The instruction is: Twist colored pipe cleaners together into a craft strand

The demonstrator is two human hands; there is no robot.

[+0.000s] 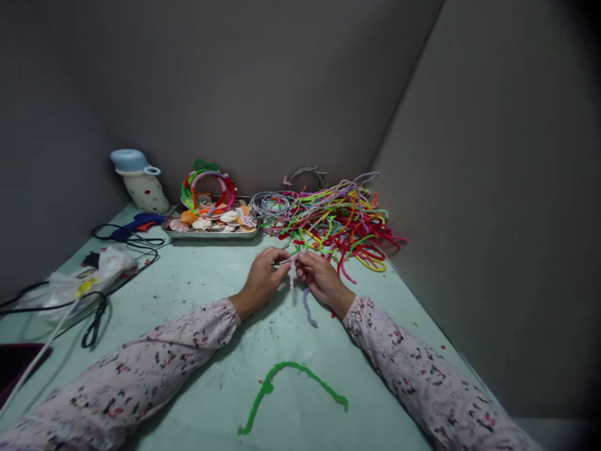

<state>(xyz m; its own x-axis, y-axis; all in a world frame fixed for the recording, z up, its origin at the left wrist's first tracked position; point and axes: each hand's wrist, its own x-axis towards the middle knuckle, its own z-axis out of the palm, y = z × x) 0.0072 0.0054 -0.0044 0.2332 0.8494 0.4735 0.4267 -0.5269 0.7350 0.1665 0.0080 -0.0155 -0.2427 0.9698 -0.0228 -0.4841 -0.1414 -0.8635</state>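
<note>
pink pipe cleaner hangs between the left grip and the right grip, just above the counter, on the near side of the heap of coloured pipe cleaners. the step in hand looks like bending or twisting it; the next move probably calls for 1 grip to hold steady while the other turns. both are pinched tight on its upper part.
</note>
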